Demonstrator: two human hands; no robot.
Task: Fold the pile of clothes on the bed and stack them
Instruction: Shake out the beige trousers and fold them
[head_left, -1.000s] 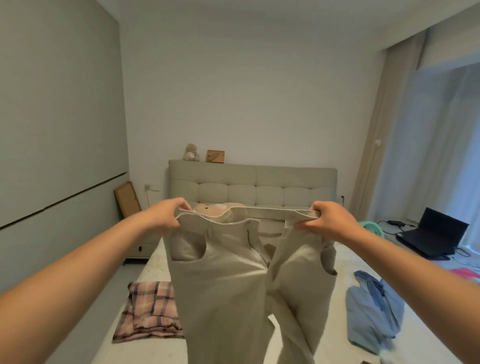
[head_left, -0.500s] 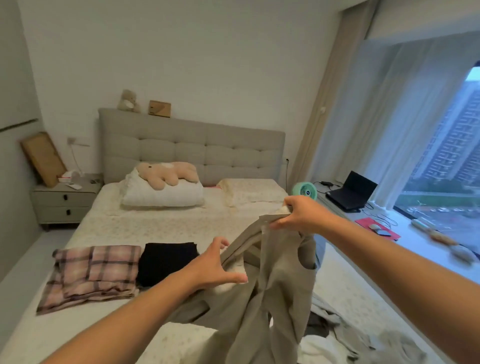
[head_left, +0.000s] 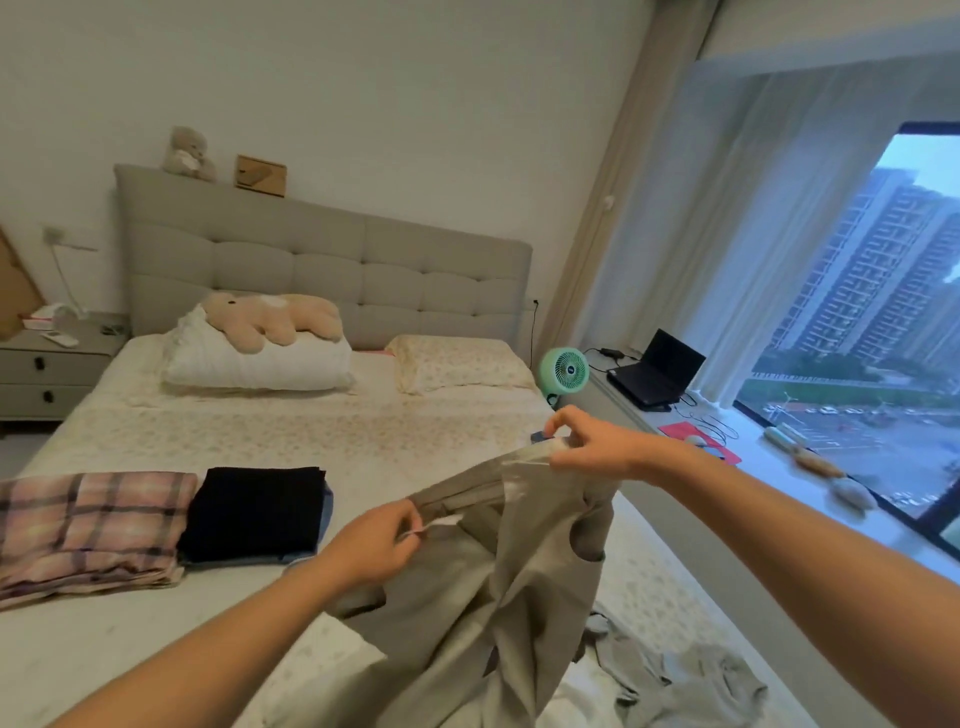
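Note:
Beige trousers (head_left: 498, 587) hang above the bed (head_left: 322, 431), held by the waistband. My left hand (head_left: 371, 545) pinches the near end of the waistband. Farther out and higher, my right hand (head_left: 592, 449) grips the other end. The legs droop down onto the sheet. A folded pink plaid garment (head_left: 88, 525) lies at the left of the bed. Beside it sits a folded black garment (head_left: 254, 512) on top of something blue. Loose grey and white clothes (head_left: 691, 680) lie crumpled at the lower right.
Two pillows and a plush toy (head_left: 270, 322) rest by the grey headboard. A nightstand (head_left: 49, 376) stands at the left. A green fan (head_left: 563, 371), a laptop (head_left: 657, 371) and small items sit on the window ledge at the right.
The view turned right and down from the trousers held up spread. My left hand came back onto the waistband after letting go. The trousers now hang lower, gathered between both hands.

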